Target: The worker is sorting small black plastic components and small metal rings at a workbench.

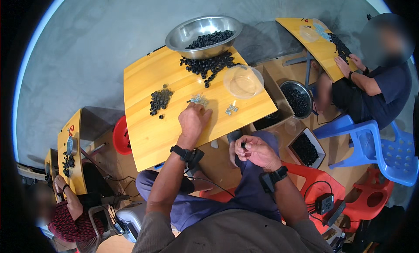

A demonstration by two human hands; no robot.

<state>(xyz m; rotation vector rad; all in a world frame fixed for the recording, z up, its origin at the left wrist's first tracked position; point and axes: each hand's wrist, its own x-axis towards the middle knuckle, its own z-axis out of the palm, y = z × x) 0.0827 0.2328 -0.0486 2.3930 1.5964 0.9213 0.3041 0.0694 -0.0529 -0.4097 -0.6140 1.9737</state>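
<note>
My left hand [193, 121] reaches over the yellow table [148, 139], fingers bent down at the near edge of a pile of small silver metal pieces [199, 99]. What its fingertips pinch, if anything, is hidden. Above my lap, off the table's near edge, my right hand [260, 152] is closed with a small black round part [243, 145] between thumb and fingers. Left of the silver pile lies a loose group of black round parts [160, 99]. A smaller silver cluster [231, 109] sits to the right, below a clear plastic bowl [243, 81].
A large steel basin [174, 44] of black parts stands at the table's far edge, more parts spilled before it. Boxes, a red basin [123, 135] and a steel bowl [309, 90] are on the floor. Two people work at side tables. Blue stools [371, 144] stand right.
</note>
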